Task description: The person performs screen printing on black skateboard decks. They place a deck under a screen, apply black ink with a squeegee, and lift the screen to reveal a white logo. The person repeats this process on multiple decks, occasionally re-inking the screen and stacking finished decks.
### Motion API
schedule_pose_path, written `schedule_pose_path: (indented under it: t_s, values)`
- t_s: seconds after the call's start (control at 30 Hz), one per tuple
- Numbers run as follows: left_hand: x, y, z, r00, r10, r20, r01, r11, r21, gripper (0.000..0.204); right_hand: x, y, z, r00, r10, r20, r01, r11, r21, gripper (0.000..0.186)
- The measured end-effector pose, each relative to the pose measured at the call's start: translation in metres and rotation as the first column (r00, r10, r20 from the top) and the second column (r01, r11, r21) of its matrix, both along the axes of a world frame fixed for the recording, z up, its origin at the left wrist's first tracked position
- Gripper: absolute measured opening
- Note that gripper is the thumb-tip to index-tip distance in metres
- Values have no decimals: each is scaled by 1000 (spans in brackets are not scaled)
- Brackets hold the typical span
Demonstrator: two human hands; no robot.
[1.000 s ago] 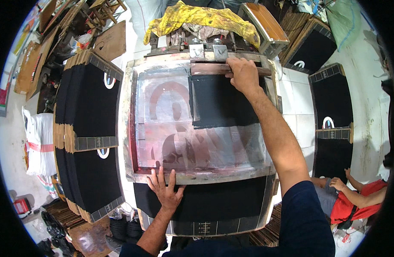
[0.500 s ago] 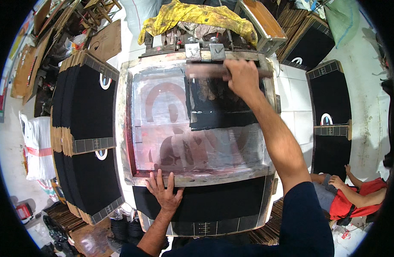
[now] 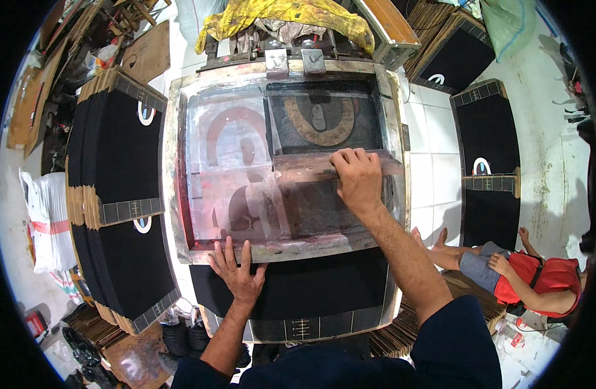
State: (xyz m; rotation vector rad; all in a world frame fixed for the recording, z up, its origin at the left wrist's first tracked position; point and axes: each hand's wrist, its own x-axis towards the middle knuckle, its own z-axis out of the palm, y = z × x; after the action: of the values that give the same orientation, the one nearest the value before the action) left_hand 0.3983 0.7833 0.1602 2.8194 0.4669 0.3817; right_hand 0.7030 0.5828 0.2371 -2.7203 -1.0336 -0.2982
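Observation:
My right hand [image 3: 359,180] grips a wooden squeegee [image 3: 304,166], its fingers closed over the top edge. The squeegee lies crosswise on the right half of a screen-printing frame [image 3: 176,162], about midway down the mesh. Beyond it, a tan ring shape [image 3: 346,129] shows through the dark-smeared mesh. Paler mesh with reddish curved shapes [image 3: 239,201] fills the left half. My left hand [image 3: 236,272] rests with fingers spread on the frame's near wooden edge. Black fabric [image 3: 304,285] on a board sticks out under that edge. The squeegee's blade is hidden.
Stacked boards with black fabric [image 3: 119,188] stand at the left; more fabric-covered boards [image 3: 486,139] lie at the right. Metal clamps [image 3: 314,63] and a yellow cloth [image 3: 291,16] are at the far side. A person in red [image 3: 544,282] sits at the lower right.
My right hand has drawn the squeegee toward me, from the frame's far end to its middle. The ring shape has come into sight behind it. My left hand stays on the near edge.

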Motion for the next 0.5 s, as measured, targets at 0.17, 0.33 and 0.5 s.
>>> schedule_pose_path:
  t_s: [0.17,0.33,0.5]
  values:
    - [13,7,14,996,-59,73,59,998,3,62,-1,-5,-7,1000,-1,-9,1,999,-38,36]
    - [29,29,43,978,-208,-8,205,970,-134,51,-1,-7,1,999,45,31,-48,995,91,31]
    - [34,33,60,965,-261,8,259,953,-159,50,31,0,21,998,12,-62,-10,999,34,34]
